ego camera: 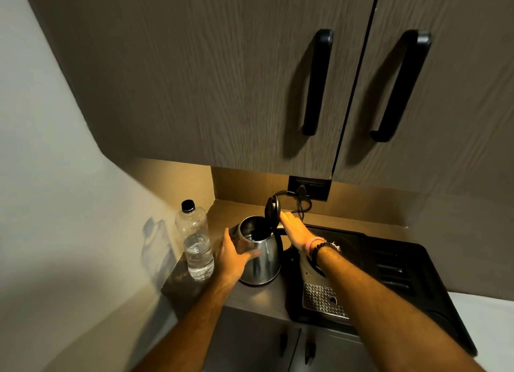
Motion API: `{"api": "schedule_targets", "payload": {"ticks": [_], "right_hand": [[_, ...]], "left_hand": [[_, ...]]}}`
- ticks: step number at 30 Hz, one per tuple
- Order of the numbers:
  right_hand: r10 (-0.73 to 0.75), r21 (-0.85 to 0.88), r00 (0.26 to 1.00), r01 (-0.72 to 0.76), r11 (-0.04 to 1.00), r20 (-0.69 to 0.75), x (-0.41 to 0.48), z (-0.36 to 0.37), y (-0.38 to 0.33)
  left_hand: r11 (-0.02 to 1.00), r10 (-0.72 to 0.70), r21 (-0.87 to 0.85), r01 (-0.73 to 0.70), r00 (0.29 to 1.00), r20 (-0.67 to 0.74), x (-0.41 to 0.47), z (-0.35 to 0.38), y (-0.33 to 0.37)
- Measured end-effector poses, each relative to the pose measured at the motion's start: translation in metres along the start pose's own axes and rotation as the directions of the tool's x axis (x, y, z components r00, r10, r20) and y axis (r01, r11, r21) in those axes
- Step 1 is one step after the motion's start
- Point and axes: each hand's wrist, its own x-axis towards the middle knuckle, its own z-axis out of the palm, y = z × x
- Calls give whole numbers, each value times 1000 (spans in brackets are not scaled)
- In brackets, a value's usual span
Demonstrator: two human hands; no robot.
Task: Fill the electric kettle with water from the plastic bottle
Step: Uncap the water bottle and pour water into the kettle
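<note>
A steel electric kettle (pixel 264 256) stands on the counter with its black lid (pixel 272 211) swung up and its inside showing dark. My left hand (pixel 232 256) is wrapped around the kettle's left side. My right hand (pixel 294 230) lies flat behind the raised lid, over the handle, fingertips touching the lid. Left of the kettle, a clear plastic bottle (pixel 196 246) with a black cap (pixel 188 205) stands upright, about half full of water, touched by neither hand.
A black tray (pixel 395 266) with a perforated metal drip plate (pixel 319 298) fills the counter to the right. The kettle's cord (pixel 301 204) runs to a wall socket (pixel 308 188) behind. Overhead cupboards with black handles (pixel 318 82) hang low above; a wall closes the left side.
</note>
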Motion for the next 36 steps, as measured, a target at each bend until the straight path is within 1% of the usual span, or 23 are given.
{"api": "schedule_targets", "payload": {"ticks": [1,2,3,4,5,6,7,8,10,12,14,19,24,27,30,33,35,36], "right_hand": [[-5,15,1000,4,1000,7,-1,0,-1],[0,37,1000,0,999,-1,-1,0,-2],[13,59,1000,-12,998,-18,-1,0,-2],[30,68,999,-27,997,-37,0,0,-3],[59,74,997,-54,996,-55,1,1,-4],[101,87,993,-95,992,-64,0,1,-5],[145,88,988,-140,986,-55,0,1,-4],[174,76,984,-171,982,-42,0,1,-4],[208,56,977,-206,977,-39,-2,2,-4],[228,69,972,-225,972,-47,-3,2,-5],[236,72,971,-233,970,-34,-4,2,-5],[249,93,968,-248,964,-2,-6,0,-5],[256,107,967,-255,961,6,-7,1,-6],[256,103,967,-255,961,7,-6,1,-6],[253,105,967,-252,962,7,-6,0,-5],[256,100,967,-256,962,8,-5,0,-6],[259,95,966,-258,961,8,-5,0,-6],[258,97,966,-257,961,8,-5,0,-6]], "left_hand": [[998,43,59,-39,996,-80,-6,-5,4],[987,126,120,-105,973,-191,-12,-13,9],[964,241,188,-189,918,-314,-16,-22,14],[930,353,258,-262,833,-426,-17,-33,19],[900,429,311,-305,742,-515,-15,-45,24],[888,457,335,-314,680,-573,-12,-59,30],[897,440,332,-293,666,-602,-7,-72,36],[914,400,322,-248,688,-606,-1,-85,41],[926,328,344,-153,776,-538,14,-103,47],[917,312,373,-143,839,-447,26,-112,46],[917,313,362,-168,867,-389,33,-118,44],[885,379,412,-218,851,-364,39,-125,41],[915,329,358,-186,858,-394,41,-127,40],[913,323,375,-162,849,-418,44,-130,41],[899,334,417,-138,831,-445,46,-130,40],[907,331,402,-127,805,-493,44,-128,42],[916,334,378,-133,774,-538,43,-127,48],[909,366,385,-159,747,-555,42,-126,50]]}}
